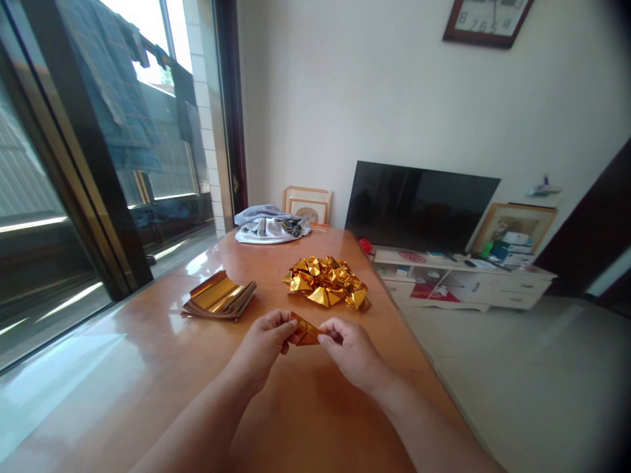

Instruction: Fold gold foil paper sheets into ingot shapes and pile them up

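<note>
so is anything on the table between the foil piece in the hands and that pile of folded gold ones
Nothing visible: the foil piece, pinched by the left hand and right hand, faces bare table up to the gold pile.

We hold a folded foil sheet (304, 330) between our left hand (263, 345) and right hand (350, 351), above the table (148, 368). Behind it lies a pile of folded foil pieces (327, 281); left of that, a stack of foil sheets (219, 297); at the far end, bundled cloth (270, 225).
</note>
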{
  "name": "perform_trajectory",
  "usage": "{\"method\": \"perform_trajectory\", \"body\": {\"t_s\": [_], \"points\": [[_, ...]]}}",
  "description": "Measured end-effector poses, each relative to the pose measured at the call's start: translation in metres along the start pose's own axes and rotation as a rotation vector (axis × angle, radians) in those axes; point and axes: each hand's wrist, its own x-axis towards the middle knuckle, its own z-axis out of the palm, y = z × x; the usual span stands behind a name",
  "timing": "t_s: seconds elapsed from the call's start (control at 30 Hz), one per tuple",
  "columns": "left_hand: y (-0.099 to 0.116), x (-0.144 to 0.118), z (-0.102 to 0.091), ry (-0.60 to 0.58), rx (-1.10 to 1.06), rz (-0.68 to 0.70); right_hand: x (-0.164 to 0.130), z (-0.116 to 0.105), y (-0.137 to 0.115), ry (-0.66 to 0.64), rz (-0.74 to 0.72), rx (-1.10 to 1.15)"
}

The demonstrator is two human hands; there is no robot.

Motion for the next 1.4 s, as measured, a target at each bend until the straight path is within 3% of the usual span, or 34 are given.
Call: {"method": "perform_trajectory", "body": {"t_s": [0.3, 0.5, 0.7, 1.13, 1.4], "points": [[0.001, 0.002, -0.004, 0.025, -0.131, -0.001, 0.001, -0.009, -0.013, -0.063, 0.109, 0.202], [0.001, 0.003, -0.005, 0.065, -0.241, -0.051, 0.001, -0.012, -0.014, -0.046, 0.095, 0.222], [0.001, 0.003, -0.005, 0.019, -0.286, -0.055, 0.001, -0.011, -0.015, -0.013, 0.133, 0.253], [0.001, 0.002, -0.001, -0.003, -0.382, -0.045, 0.000, -0.008, -0.013, -0.008, 0.330, 0.583], [0.000, 0.000, -0.001, -0.038, -0.335, -0.003, 0.000, -0.006, -0.014, -0.010, 0.338, 0.687]]}}
